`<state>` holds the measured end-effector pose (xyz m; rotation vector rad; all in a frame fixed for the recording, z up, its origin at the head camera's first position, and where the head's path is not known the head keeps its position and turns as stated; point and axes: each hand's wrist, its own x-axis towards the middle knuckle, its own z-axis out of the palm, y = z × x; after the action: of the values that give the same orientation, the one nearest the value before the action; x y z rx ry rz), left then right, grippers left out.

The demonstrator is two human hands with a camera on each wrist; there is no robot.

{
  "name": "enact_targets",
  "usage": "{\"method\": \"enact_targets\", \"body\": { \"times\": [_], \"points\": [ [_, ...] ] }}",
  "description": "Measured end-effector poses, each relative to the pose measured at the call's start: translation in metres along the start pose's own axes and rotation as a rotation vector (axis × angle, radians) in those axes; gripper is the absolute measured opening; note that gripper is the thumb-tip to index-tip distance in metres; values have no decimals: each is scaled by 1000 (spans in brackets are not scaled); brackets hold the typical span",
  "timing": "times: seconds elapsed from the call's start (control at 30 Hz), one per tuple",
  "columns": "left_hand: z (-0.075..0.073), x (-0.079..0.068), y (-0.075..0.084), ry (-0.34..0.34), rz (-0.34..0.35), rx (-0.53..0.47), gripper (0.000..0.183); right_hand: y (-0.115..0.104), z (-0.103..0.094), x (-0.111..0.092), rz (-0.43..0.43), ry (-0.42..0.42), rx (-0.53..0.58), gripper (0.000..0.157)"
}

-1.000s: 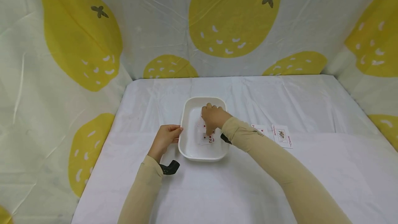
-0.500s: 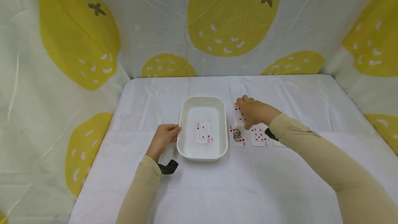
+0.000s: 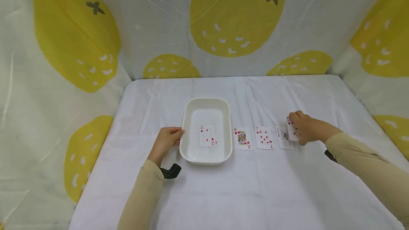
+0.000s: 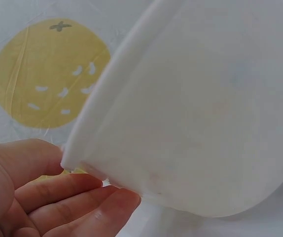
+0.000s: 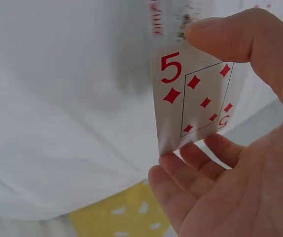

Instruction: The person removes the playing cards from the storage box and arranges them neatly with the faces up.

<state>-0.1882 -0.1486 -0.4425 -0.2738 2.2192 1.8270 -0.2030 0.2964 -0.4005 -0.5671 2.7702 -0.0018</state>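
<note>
My left hand point(image 3: 164, 144) pinches the left rim of a white plastic tray point(image 3: 206, 161). In the left wrist view, the thumb is on the rim and curled fingers point(image 4: 114, 210) sit beneath it. A two of diamonds point(image 3: 207, 135) lies face up in the tray, overlapping at least one other card. Right of the tray, my right hand point(image 3: 306, 127) holds a five of diamonds point(image 5: 195, 106) by its opposite edges, between thumb and fingers. This card hovers over the right part of a joker point(image 3: 284, 137), partly covering it in the head view.
A king of hearts point(image 3: 242, 138) and a seven of diamonds point(image 3: 264, 137) lie face up in a row between the tray and the joker. White cloth point(image 3: 255, 191) covers the table. A lemon-print curtain point(image 3: 172, 17) hangs behind and at both sides.
My right hand has lifted the five of diamonds from the tray and carried it right, past the king and seven, to beside the joker. My left hand has stayed at the tray's rim.
</note>
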Motion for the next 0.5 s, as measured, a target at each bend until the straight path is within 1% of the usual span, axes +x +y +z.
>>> {"method": "enact_targets", "body": {
  "times": [0.1,0.23,0.37,0.5],
  "points": [
    [-1,-1,1,0,4,-4,30,17,14,-7,19,-10,-11,82],
    [-2,-3,2,-1,2,-14,29,32,30,-12,40,-29,-22,82],
    [-2,-3,2,3,-2,-11,28,40,41,-13,47,-59,-44,82],
    [-1,-3,1,10,8,-14,28,40,43,-12,50,-88,-62,79]
  ]
}}
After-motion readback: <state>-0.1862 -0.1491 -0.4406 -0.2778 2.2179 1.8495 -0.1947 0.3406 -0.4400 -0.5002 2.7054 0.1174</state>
